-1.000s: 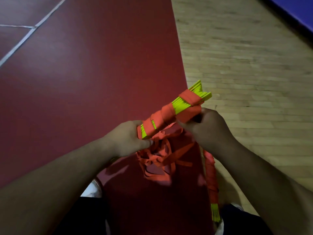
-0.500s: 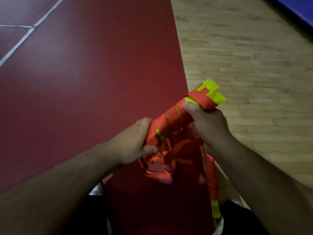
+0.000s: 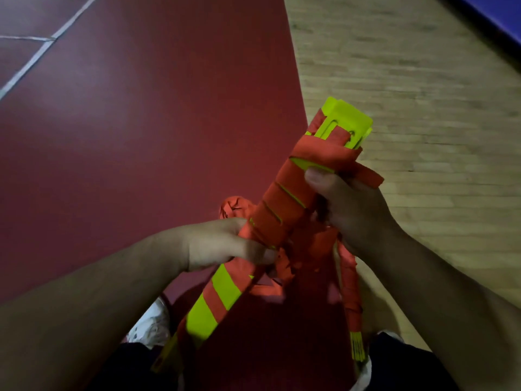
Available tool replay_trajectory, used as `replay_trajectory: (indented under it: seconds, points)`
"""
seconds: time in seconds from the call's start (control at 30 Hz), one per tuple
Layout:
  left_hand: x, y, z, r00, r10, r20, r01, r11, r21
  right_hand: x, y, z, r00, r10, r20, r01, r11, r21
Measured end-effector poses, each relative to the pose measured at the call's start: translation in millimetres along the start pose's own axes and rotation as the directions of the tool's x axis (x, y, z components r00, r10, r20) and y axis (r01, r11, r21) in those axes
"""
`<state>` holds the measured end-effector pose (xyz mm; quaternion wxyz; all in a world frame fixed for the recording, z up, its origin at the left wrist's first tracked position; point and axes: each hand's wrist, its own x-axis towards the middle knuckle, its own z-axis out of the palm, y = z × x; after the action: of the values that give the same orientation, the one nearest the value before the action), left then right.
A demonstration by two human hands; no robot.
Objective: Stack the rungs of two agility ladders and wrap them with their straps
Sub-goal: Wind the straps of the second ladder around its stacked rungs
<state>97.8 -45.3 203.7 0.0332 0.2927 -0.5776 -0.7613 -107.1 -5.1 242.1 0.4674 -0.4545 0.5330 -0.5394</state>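
Observation:
A stacked bundle of neon-yellow ladder rungs [image 3: 342, 115] is held tilted, its far end up and to the right, with orange strap [image 3: 284, 204] wound around most of its length. My left hand [image 3: 225, 244] grips the bundle at its middle. My right hand [image 3: 349, 210] grips it higher up, thumb pressing the strap near the top wrap, with a strap end sticking out to the right. Loose orange strap [image 3: 284, 269] hangs tangled beneath the hands. A second wrapped bundle [image 3: 352, 303] lies on the floor below my right forearm.
Dark red court floor [image 3: 141, 136] with white lines lies to the left and wooden floor [image 3: 423, 108] to the right. A blue mat edge [image 3: 501, 15] runs at the top right. My white shoe [image 3: 149, 325] shows near the bottom.
The bundle has been turned and raised steeper toward the camera, showing its flat yellow face. More strap lies wound around its upper end, and both hands have shifted their grip along it.

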Motion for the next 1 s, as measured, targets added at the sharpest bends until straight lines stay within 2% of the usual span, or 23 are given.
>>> replay_trajectory:
  seconds: [0.23,0.3,0.37,0.53,0.6,0.7,0.83,1.0]
  points:
    - [0.7,0.1,2.9,0.998,0.053,-0.047,-0.058,0.991,-0.124,1.0,-5.3,-7.5,0.986,-0.067,0.15,0.085,0.99,-0.114]
    - [-0.7,1.7,2.2,0.997,0.072,-0.016,-0.073,0.99,-0.122,-0.4,-6.8,-4.2,0.985,-0.078,0.151,0.101,0.983,-0.154]
    - [-1.2,2.5,2.4,0.996,0.086,0.008,-0.083,0.986,-0.146,-1.3,-10.6,-0.3,0.99,-0.109,0.091,0.127,0.964,-0.235]
    - [0.0,4.4,0.3,0.993,0.116,-0.005,-0.116,0.982,-0.152,1.1,-15.6,2.1,0.973,-0.212,0.091,0.229,0.93,-0.286]
    - [-1.7,7.5,-0.8,0.993,0.12,-0.013,-0.121,0.988,-0.095,0.1,-14.1,1.6,0.96,-0.272,0.067,0.278,0.895,-0.349]
    - [-1.8,11.3,-4.2,0.98,0.118,-0.157,-0.111,0.993,0.05,2.8,-9.9,-0.9,0.971,-0.239,0.021,0.224,0.872,-0.436]
    - [3.0,8.8,-9.4,0.906,0.142,-0.399,-0.035,0.964,0.265,10.0,-0.9,-6.5,0.982,-0.163,-0.09,0.08,0.806,-0.587]
    - [6.2,0.6,-16.0,0.824,0.199,-0.531,0.109,0.863,0.493,16.1,-0.4,-10.3,0.977,-0.144,-0.157,0.013,0.776,-0.63]
